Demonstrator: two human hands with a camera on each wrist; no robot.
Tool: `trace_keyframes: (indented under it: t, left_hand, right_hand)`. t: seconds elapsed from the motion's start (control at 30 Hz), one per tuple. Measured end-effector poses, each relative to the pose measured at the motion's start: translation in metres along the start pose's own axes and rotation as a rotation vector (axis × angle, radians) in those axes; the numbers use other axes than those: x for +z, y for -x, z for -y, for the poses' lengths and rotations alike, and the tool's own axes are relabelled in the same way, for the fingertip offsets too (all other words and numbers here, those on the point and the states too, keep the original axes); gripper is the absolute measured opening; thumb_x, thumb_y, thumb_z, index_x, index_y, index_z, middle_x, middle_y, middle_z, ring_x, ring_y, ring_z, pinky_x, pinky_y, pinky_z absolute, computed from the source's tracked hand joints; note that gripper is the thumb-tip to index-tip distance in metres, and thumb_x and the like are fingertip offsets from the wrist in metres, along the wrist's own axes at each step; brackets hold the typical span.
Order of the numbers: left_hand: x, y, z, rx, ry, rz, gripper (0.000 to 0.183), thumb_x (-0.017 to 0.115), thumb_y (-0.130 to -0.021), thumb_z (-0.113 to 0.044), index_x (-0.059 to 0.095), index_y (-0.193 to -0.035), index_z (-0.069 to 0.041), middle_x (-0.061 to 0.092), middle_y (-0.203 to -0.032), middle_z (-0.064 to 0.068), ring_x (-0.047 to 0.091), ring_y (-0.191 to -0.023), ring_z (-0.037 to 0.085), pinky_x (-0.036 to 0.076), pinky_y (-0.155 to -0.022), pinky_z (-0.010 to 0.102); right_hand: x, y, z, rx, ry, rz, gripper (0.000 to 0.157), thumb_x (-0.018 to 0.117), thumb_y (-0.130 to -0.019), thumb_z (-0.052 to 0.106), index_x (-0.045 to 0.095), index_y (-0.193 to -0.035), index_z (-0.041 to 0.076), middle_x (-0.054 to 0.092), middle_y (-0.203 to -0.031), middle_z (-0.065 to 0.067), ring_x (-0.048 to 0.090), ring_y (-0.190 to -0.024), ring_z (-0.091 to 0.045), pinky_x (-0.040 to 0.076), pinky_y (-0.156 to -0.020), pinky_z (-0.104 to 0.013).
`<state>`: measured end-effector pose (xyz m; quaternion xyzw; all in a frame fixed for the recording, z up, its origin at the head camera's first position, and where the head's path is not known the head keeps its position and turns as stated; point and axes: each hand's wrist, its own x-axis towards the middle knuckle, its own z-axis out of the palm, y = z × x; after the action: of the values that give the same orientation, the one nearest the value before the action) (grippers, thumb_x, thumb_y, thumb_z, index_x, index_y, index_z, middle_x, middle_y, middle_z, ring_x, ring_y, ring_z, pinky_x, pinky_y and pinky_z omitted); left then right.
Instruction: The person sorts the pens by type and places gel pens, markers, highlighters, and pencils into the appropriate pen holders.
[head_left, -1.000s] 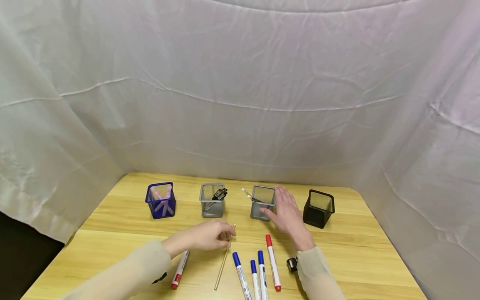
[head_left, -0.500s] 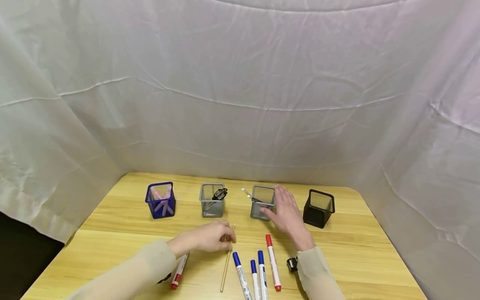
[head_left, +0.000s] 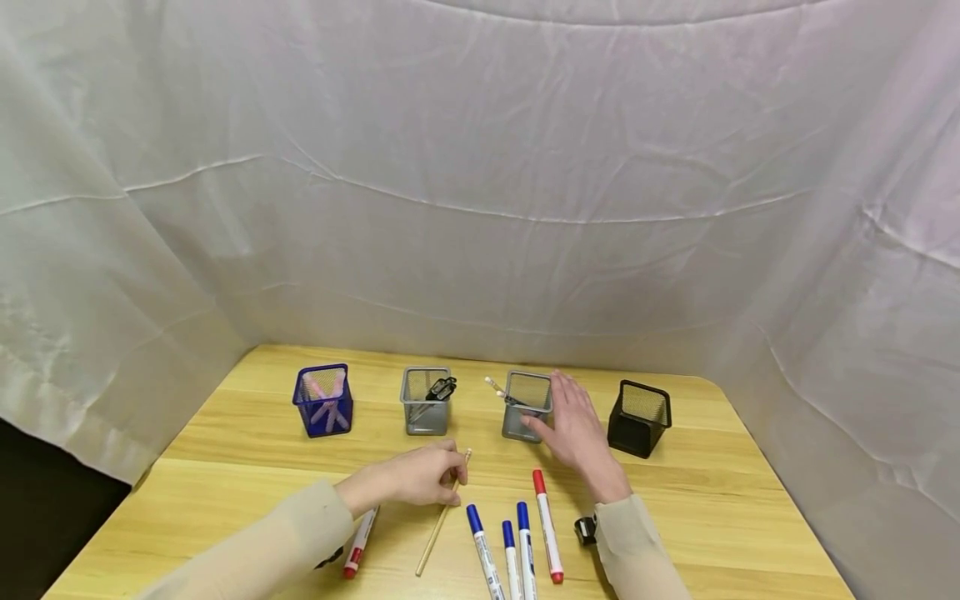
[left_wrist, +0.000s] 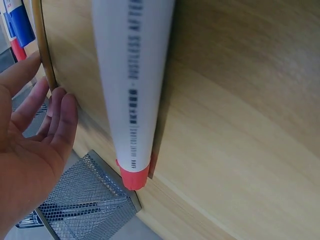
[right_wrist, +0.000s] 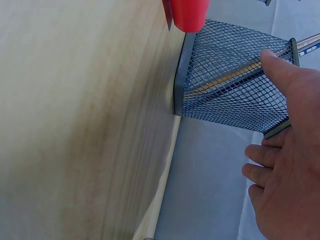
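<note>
My left hand pinches a thin wooden pencil between thumb and fingers, near its eraser end. In the left wrist view the pencil runs past the fingertips, close over the table. My right hand steadies a grey mesh pen holder, thumb on the front and fingers along the right side. Two white-ended pencils lean out of this holder to the left. In the right wrist view the thumb lies against the mesh; the other fingers are partly hidden behind the rim.
A blue holder with pink sticks, a grey holder with black clips, and a black holder stand along the back. Red markers, blue-capped markers, and a small black sharpener lie nearer.
The pencil's lower end has swung right, then back left, pivoting at my left fingers. The left hand shifted slightly rightward, then a little back. My right hand stays on the grey holder.
</note>
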<state>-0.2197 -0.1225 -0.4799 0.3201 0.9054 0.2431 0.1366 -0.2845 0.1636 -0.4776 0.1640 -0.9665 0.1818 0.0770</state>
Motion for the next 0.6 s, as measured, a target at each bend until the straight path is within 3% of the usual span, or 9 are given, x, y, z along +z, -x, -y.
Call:
trace_keyframes:
  t: [0.3, 0.6]
  left_hand:
    - [-0.0005, 0.0006, 0.0014, 0.015, 0.009, -0.003, 0.021, 0.081, -0.088, -0.009, 0.071, -0.106, -0.012, 0.054, -0.097, -0.003, 0.055, -0.080, 0.005, 0.050, -0.072, 0.018]
    - [-0.0034, 0.0002, -0.0004, 0.040, 0.015, -0.033, 0.034, 0.076, -0.083, 0.005, 0.069, -0.114, -0.006, 0.057, -0.096, -0.001, 0.054, -0.079, 0.006, 0.051, -0.073, 0.019]
  right_hand:
    - [0.0009, 0.0004, -0.0008, -0.002, 0.009, -0.001, 0.100, 0.065, -0.098, 0.055, 0.017, -0.163, -0.004, 0.020, -0.169, -0.024, 0.021, -0.155, -0.044, 0.016, -0.128, -0.058]
    - [0.0003, 0.0002, -0.0004, -0.004, 0.007, -0.006, 0.100, 0.065, -0.099, 0.055, 0.017, -0.163, -0.005, 0.020, -0.169, -0.025, 0.022, -0.155, -0.045, 0.017, -0.127, -0.058]
